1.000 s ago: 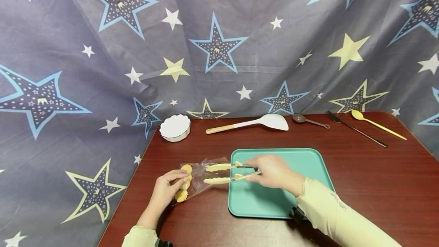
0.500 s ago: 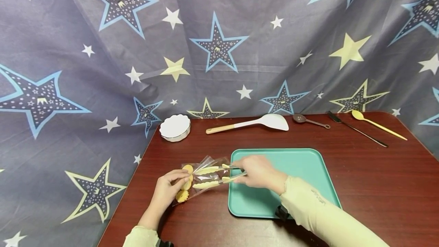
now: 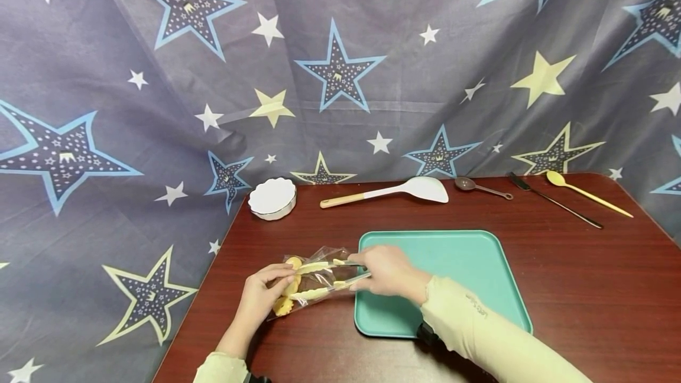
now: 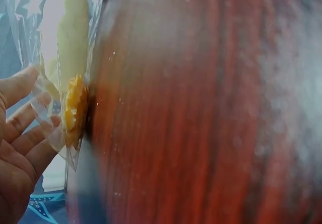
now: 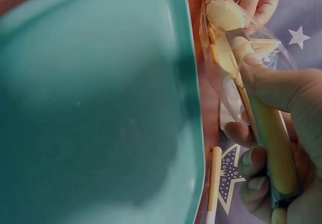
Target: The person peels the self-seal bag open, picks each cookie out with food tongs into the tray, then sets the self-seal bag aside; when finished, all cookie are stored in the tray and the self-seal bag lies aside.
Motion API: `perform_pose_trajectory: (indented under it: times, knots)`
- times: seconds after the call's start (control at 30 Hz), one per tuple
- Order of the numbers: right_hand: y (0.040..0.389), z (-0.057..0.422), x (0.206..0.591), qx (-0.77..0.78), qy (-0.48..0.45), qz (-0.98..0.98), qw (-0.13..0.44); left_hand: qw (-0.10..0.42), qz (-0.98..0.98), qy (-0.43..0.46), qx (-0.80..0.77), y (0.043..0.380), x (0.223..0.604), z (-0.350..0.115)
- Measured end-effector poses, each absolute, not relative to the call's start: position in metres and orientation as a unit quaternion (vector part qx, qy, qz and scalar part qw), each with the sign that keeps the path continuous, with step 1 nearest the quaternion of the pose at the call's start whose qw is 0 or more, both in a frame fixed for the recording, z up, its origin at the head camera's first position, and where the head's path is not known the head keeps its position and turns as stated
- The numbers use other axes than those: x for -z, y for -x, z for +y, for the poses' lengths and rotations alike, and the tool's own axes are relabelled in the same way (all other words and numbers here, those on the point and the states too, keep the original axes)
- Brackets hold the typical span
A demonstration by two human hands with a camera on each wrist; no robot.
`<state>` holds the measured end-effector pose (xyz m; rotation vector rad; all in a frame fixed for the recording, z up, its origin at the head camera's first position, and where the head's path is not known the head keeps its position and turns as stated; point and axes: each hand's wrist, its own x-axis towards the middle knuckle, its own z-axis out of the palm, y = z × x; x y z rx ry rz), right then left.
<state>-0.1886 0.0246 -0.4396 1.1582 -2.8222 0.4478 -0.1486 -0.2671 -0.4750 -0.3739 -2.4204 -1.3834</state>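
My left hand (image 3: pixel 259 297) pinches a clear plastic bag (image 3: pixel 332 255) near its left end. Inside lie several round yellow cookies (image 3: pixel 284 306); in the left wrist view, one cookie (image 4: pixel 74 108) shows a wavy edge against the film. My right hand (image 3: pixel 391 270) grips a pair of tongs (image 3: pixel 311 294) with pale yellow tips and metal arms. The two tips stand apart within the bag, right at the cookies. In the right wrist view, thumb and fingers wrap the yellow-sided handle of the tongs (image 5: pixel 274 143).
A teal tray (image 3: pixel 473 276) lies under my right forearm, right of the bag. Along the back edge sit a white fluted dish (image 3: pixel 272 200), a white spatula (image 3: pixel 425 189), a brown measuring spoon (image 3: pixel 481 188), a thin dark-ended tool (image 3: pixel 558 201) and a yellow spoon (image 3: pixel 590 195).
My right hand has moved left, carrying the tongs deeper into the bag until their tips reach the cookies. The left hand keeps its pinch at nearly the same spot.
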Motion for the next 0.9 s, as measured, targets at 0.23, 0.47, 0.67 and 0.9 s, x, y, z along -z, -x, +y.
perform_pose_trajectory:
  times: [0.23,0.47,0.67,0.9]
  knots:
    - [0.188,0.019,0.448,-0.143,-0.376,-0.915,0.041,0.178,-0.846,0.134,0.484,0.156,0.491,-0.276]
    - [0.188,0.018,0.453,-0.149,-0.386,-0.908,0.058,0.176,-0.853,0.105,0.48,0.157,0.49,-0.273]
    - [0.187,0.021,0.457,-0.153,-0.393,-0.904,0.072,0.179,-0.853,0.108,0.479,0.157,0.489,-0.272]
    - [0.187,0.025,0.457,-0.166,-0.399,-0.898,0.085,0.158,-0.843,0.107,0.503,0.157,0.487,-0.277]
